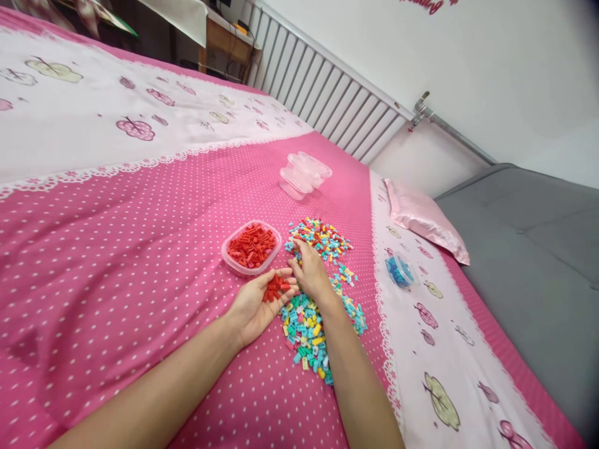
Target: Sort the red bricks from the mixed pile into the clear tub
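Note:
My left hand [262, 299] lies palm up and cupped, with a small heap of red toy bricks [276, 287] in it. Just beyond it stands a clear plastic tub [225, 252] filled with red bricks [253, 244]. My right hand [309, 267] is over the near edge of a mixed pile of small bricks [327, 238] in red, blue, yellow and white. Its thumb and forefinger are apart, and I see nothing held between them; the other fingers are partly hidden. Below the right wrist spreads a second pile [306, 330], mostly turquoise, yellow and white.
Clear empty tubs [306, 173] sit stacked farther back on the pink dotted bedsheet [163, 249]. To the right are a small tub of blue bricks [400, 270] and a pink pillow [423, 218]. A metal rail [327, 81] and a grey padded headboard [524, 249] border the bed.

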Demonstrator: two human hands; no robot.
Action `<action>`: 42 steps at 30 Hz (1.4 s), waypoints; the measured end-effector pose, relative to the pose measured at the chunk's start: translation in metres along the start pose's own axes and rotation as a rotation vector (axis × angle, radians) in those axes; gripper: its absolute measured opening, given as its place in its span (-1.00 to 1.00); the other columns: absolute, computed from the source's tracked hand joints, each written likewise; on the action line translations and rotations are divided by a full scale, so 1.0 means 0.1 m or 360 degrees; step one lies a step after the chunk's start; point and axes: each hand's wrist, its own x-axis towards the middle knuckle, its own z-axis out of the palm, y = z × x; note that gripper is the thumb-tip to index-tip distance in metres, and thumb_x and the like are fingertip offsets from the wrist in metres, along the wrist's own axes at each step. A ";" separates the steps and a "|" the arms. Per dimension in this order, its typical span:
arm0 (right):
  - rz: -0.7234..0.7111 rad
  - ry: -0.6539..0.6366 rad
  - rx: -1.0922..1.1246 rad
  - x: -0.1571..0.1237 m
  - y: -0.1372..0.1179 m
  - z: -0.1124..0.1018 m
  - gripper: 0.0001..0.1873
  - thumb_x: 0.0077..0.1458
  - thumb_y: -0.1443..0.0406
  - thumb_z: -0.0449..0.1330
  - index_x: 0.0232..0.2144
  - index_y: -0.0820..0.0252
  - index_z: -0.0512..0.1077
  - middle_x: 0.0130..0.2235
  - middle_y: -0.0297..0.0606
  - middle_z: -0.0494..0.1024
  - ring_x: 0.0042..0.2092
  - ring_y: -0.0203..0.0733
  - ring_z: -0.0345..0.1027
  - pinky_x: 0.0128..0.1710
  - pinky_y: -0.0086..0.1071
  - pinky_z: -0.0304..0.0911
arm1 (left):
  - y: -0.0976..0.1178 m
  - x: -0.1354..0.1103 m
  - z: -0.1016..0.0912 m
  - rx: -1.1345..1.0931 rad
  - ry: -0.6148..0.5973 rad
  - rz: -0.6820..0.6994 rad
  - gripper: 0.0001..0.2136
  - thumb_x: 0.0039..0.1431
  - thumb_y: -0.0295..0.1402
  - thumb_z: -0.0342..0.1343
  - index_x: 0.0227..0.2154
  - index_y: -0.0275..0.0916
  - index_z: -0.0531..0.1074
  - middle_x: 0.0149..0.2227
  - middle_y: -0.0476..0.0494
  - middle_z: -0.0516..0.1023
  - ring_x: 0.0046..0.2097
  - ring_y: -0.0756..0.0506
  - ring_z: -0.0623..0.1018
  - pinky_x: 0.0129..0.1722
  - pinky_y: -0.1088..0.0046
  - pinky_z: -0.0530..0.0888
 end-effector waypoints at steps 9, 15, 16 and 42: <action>-0.0007 -0.0067 0.0042 0.01 -0.03 -0.03 -0.62 -0.02 0.43 0.04 -0.09 0.22 0.32 -0.25 -0.17 0.43 -0.14 -0.12 0.25 -0.04 -0.17 0.15 | 0.00 0.00 -0.02 0.0013 0.0007 -0.0003 -0.77 0.17 -0.52 -0.12 -0.40 -0.42 0.45 -0.49 -0.23 0.48 -0.43 0.00 0.50 -0.40 0.56 0.49; 0.0007 0.0040 0.0107 0.01 -0.05 -0.09 -0.60 -0.01 0.41 0.05 -0.06 0.25 0.30 -0.23 -0.17 0.42 -0.13 -0.13 0.26 -0.02 -0.20 0.14 | 0.01 -0.02 -0.02 0.0037 -0.0009 0.0001 -0.76 0.18 -0.52 -0.14 -0.42 -0.43 0.43 -0.49 -0.23 0.47 -0.44 0.01 0.49 -0.41 0.58 0.48; 0.0011 0.0062 0.0144 0.00 -0.07 -0.13 -0.61 -0.01 0.40 0.06 -0.06 0.26 0.30 -0.22 -0.17 0.42 -0.12 -0.14 0.27 -0.01 -0.21 0.14 | 0.01 -0.02 -0.02 0.0044 -0.0009 0.0001 -0.76 0.18 -0.52 -0.15 -0.42 -0.43 0.43 -0.48 -0.23 0.48 -0.43 0.00 0.50 -0.40 0.57 0.48; 0.0496 0.0671 0.0215 -0.91 -0.26 -0.88 -0.53 -0.01 0.14 0.14 -0.05 0.20 0.32 -0.04 -0.08 0.42 -0.04 -0.08 0.32 0.01 -0.07 0.19 | 0.05 -0.28 0.20 0.0077 -0.0121 -0.0079 -0.78 0.19 -0.51 -0.16 -0.48 -0.40 0.35 -0.51 -0.17 0.38 -0.56 0.09 0.37 -0.70 0.72 0.27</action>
